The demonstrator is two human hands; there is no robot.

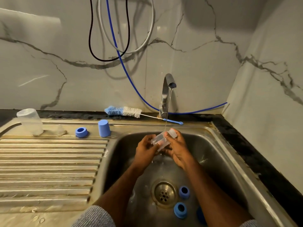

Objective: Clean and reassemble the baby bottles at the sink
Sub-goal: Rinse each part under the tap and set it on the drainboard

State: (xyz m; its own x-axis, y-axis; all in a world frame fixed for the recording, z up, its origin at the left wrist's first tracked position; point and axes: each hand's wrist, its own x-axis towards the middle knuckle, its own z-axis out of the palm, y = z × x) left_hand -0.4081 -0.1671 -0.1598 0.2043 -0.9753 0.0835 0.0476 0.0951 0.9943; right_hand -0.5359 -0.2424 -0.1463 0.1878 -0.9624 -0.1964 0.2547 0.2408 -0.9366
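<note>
- Dim, warm light is cast from above; soft shadows of the hanging cables are thrown on the wall.
- Edges are bowed by the wide lens.

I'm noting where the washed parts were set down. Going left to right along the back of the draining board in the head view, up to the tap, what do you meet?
Upturned clear bottle → clear teat → blue screw ring → blue cap → bottle brush → tap.

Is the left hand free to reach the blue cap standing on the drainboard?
Probably not yet: the left hand and right hand both grip the clear bottle. The path to the blue cap looks unobstructed.
</note>
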